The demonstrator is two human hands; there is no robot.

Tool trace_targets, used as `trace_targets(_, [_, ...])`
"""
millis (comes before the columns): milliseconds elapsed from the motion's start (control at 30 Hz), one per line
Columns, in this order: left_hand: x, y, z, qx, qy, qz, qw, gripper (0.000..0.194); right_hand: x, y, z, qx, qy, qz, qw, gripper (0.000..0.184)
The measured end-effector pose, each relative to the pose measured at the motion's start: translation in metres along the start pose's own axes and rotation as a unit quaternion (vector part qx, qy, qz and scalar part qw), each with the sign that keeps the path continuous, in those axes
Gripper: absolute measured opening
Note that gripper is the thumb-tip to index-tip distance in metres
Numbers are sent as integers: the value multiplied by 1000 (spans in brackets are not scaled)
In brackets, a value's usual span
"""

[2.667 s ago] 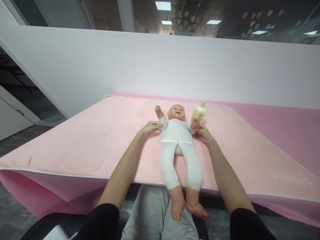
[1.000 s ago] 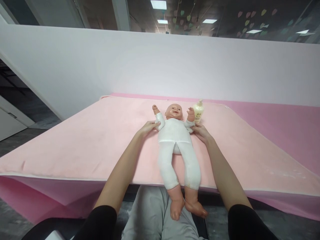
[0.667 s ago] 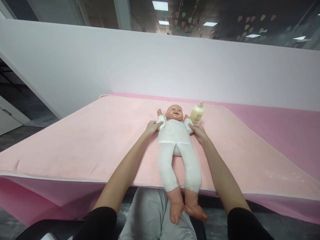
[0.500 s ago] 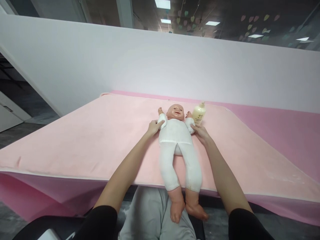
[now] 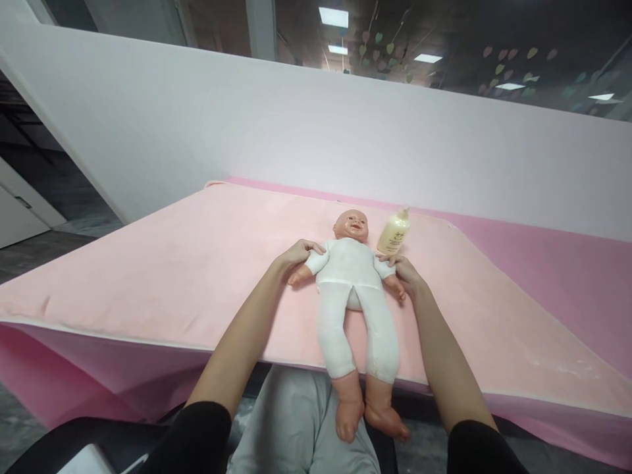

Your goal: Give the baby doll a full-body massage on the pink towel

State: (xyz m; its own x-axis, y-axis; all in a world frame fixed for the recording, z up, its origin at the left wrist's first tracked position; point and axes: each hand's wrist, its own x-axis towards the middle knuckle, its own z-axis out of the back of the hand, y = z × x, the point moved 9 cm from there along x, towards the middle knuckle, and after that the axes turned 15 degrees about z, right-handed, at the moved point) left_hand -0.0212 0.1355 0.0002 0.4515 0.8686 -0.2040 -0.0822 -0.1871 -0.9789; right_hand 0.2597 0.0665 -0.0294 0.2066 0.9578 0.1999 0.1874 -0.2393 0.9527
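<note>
One yellow pump btl [image 5: 394, 233] stands nr doll [image 5: 349, 263] & R hand [image 5: 407, 272], contents unclear.

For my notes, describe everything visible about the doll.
The doll lies face up on the pink cover, bald head toward the wall, feet past the near edge. Head, hands and feet look plastic; the white body and limbs look cloth-covered, stained near one ankle. Its arms slope outward, held by the person's left hand and right hand.

White wall [image 5: 296, 125] spans 10 to 2 o'clock. Dark glass [image 5: 459, 33] at 1 o'clock shows lit ceiling lamps [image 5: 334, 17]. Pink-covered table [image 5: 498, 336] reaches 3 o'clock; grey floor [image 5: 14, 416] lies at 8 o'clock.
</note>
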Motion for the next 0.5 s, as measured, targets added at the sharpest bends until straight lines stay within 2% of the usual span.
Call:
trace_targets(133, [0,4,-5,-19,49,27,998,28,1,5,0,-2,5,24,1000,18])
trace_targets(267, [4,-1,-6,-47,67,-11,997,25,-2,16,-9,25,26,44,998,42])
trace_targets(400, [11,2,-8,-16,33,-5,999,33,-2,18,-16,28,40,45,998,42])
trace_targets(500, [19,9,-8,5,-20,14,1000,39,6,10,-9,0,-18,49,999,39])
